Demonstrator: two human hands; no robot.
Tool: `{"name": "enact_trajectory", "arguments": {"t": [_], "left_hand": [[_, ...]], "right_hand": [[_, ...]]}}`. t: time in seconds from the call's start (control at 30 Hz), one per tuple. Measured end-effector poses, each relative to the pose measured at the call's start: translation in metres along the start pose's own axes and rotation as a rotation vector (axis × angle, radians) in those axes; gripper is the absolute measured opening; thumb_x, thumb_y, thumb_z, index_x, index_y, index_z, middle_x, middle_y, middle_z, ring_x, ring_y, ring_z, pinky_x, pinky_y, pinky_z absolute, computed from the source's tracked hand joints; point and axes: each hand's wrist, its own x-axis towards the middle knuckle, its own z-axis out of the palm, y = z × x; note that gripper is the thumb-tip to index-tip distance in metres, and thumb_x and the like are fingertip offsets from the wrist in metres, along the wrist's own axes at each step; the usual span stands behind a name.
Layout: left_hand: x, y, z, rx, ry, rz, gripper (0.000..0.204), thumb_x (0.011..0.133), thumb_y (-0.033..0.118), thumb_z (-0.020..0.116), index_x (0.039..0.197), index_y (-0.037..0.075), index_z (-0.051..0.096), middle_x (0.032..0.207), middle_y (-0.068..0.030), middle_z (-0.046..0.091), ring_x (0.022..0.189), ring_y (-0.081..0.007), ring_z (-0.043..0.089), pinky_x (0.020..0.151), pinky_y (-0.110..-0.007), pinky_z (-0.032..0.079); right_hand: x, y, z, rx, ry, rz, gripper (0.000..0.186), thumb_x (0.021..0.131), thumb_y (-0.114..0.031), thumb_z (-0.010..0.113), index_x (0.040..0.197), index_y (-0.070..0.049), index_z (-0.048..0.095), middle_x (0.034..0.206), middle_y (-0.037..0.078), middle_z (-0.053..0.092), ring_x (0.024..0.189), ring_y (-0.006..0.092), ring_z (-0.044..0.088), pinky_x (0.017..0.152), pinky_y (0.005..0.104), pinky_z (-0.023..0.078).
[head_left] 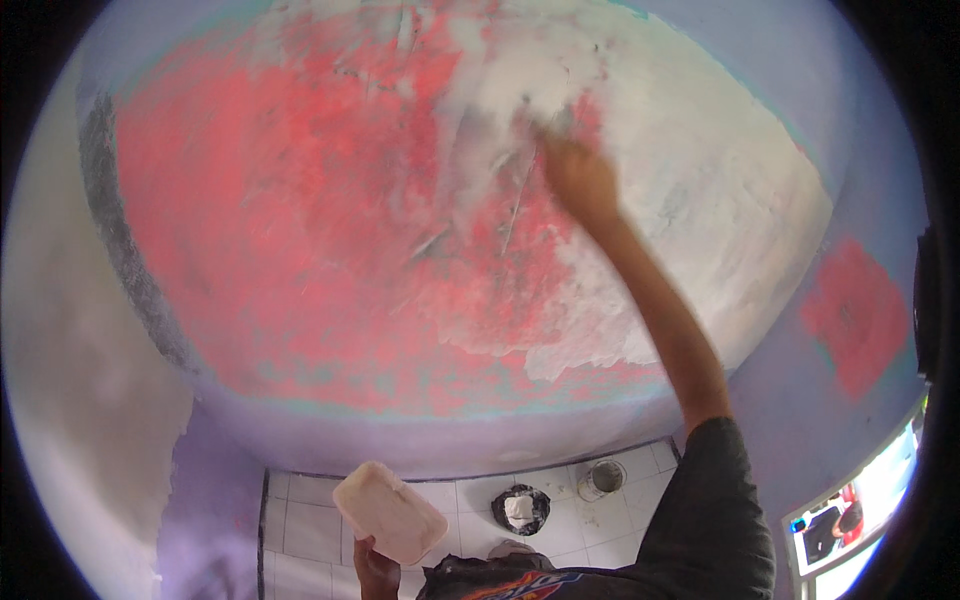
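The right hand is raised to the wall, far up in the view, pressed against the surface where fresh white filler meets the old red paint. The hand is blurred; its fingers seem closed on a small tool, but what that tool is cannot be told, nor how tight the grasp is. The arm runs down to the right from the hand to a dark sleeve at the lower edge.

The left hand is low and near, at the bottom of the view left of centre. Its fingers are wrapped under a pale, flat rectangular tray, held tilted with its long side running from upper left to lower right.

The wall is patchy: red over its left and middle, white skim spreading over the right part, with a lilac band below. Under it lies a white tiled floor. On the tiles, right of the tray, stand a black bucket with white material inside and, further right, a small grey tin.
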Motion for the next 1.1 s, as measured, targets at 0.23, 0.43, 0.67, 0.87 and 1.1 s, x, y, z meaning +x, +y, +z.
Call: {"name": "enact_trajectory", "arguments": {"t": [0.23, 0.43, 0.67, 0.87, 1.1], "left_hand": [[0.002, -0.014, -0.003, 0.006, 0.032, 0.002, 0.075, 0.075, 0.032, 0.059, 0.14, 0.004, 0.036, 0.133, -0.0148, 0.05, 0.121, -0.0371, 0.05, 0.092, -0.058, 0.045], [0.0, -0.006, 0.012, 0.058, -0.023, -0.087, 0.077, 0.074, 0.032, 0.06, 0.14, 0.004, 0.035, 0.132, -0.0155, 0.05, 0.12, -0.0389, 0.051, 0.089, -0.06, 0.048], [0.002, -0.008, -0.001, 0.052, -0.006, -0.046, 0.077, 0.074, 0.029, 0.061, 0.141, 0.004, 0.033, 0.132, -0.016, 0.05, 0.121, -0.0379, 0.051, 0.095, -0.057, 0.046], [0.014, -0.022, -0.003, -0.101, -0.068, -0.139, 0.079, 0.074, 0.029, 0.062, 0.141, 0.002, 0.032, 0.135, -0.0162, 0.048, 0.123, -0.0375, 0.049, 0.1, -0.055, 0.044], [0.006, -0.013, 0.022, 0.03, -0.082, -0.063, 0.077, 0.075, 0.03, 0.062, 0.141, 0.002, 0.033, 0.132, -0.0164, 0.05, 0.123, -0.0351, 0.05, 0.101, -0.053, 0.043]], "right_hand": [[-0.042, 0.005, 0.015, 0.022, -0.401, 0.05, 0.038, 0.088, -0.011, 0.051, 0.126, -0.009, 0.054, 0.11, 0.011, 0.066, 0.093, 0.0285, 0.066, 0.075, 0.0421, 0.054], [-0.2, -0.082, 0.017, 0.486, -0.212, -0.068, 0.037, 0.082, -0.009, 0.054, 0.118, -0.008, 0.061, 0.085, 0.01, 0.067, 0.077, 0.0272, 0.067, 0.068, 0.0416, 0.055], [0.034, 0.108, -0.027, 0.005, 0.233, 0.144, 0.026, 0.088, -0.012, 0.051, 0.112, -0.012, 0.061, 0.09, 0.011, 0.067, 0.078, 0.0295, 0.065, 0.067, 0.043, 0.053], [-0.223, 0.008, 0.056, 0.057, -0.208, 0.036, 0.04, 0.083, -0.011, 0.054, 0.122, -0.01, 0.06, 0.104, 0.014, 0.068, 0.093, 0.0252, 0.066, 0.079, 0.041, 0.054], [-0.091, 0.049, -0.014, 0.095, 0.046, 0.115, 0.034, 0.082, -0.006, 0.054, 0.114, -0.014, 0.063, 0.095, 0.011, 0.069, 0.077, 0.0286, 0.066, 0.068, 0.0437, 0.054]]}}
